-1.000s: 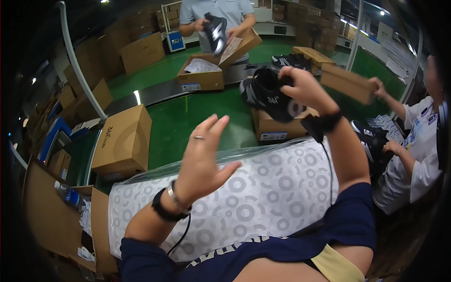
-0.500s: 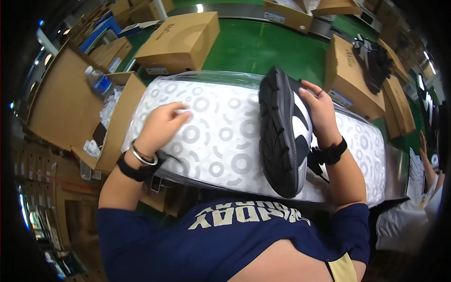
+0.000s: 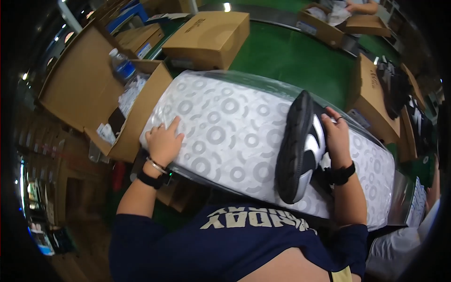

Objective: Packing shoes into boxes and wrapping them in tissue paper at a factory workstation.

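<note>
A black, white and grey sneaker (image 3: 297, 152) stands on its side edge over the patterned white paper (image 3: 217, 134), its dark treaded sole facing left. My right hand (image 3: 337, 141) is closed on its upper from the right side, thumb and fingers near the far end. Another dark part shows below my right wrist, mostly hidden by the arm. On the paper's left end rests my left hand (image 3: 164, 145), fingers spread and holding nothing. The paper lies over clear plastic film and carries grey rings and arcs.
An open cardboard box (image 3: 141, 110) with crumpled paper and a water bottle (image 3: 122, 65) stands at left. A closed shoe box (image 3: 206, 40) sits on the green surface behind. At right, dark shoes (image 3: 393, 89) lie on more boxes; another person's hand (image 3: 352, 6) works at the far right.
The view has shifted, so the surroundings appear farther right. My left hand has lowered its spread fingers onto the paper's left end. The sneaker stays in my right hand.
</note>
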The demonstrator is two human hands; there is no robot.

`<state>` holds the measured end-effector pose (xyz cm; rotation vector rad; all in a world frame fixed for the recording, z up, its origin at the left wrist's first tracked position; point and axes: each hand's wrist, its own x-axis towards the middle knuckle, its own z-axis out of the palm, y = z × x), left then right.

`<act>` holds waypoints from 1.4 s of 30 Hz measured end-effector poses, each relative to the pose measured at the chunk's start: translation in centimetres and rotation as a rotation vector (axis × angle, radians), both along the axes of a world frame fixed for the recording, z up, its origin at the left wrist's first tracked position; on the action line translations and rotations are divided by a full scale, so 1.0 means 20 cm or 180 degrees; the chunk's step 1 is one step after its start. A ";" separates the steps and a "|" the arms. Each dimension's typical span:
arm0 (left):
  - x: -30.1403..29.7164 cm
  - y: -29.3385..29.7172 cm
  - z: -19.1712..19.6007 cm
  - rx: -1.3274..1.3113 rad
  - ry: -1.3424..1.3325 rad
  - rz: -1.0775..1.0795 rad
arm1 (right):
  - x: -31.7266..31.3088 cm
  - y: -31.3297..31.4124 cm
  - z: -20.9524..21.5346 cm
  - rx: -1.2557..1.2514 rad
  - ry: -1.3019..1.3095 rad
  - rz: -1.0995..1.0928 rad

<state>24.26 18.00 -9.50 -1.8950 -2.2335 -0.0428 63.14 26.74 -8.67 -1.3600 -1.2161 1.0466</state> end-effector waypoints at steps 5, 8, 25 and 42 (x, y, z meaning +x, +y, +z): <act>-0.12 0.02 -0.10 0.0258 -0.0976 -0.0158 | -0.01 0.04 -0.11 0.0200 -0.0584 -0.0049; -0.21 0.04 -0.09 0.0445 -0.1838 -0.0470 | -0.01 -0.01 -0.03 0.0678 -0.1778 -0.0454; 1.19 0.34 0.61 -0.0450 -0.0953 -0.4520 | 0.84 -0.33 0.12 -0.0836 0.1671 -0.0843; 1.33 0.44 0.27 -0.1116 -0.0078 -0.4413 | 0.94 0.26 0.41 0.1980 -0.2965 -0.1607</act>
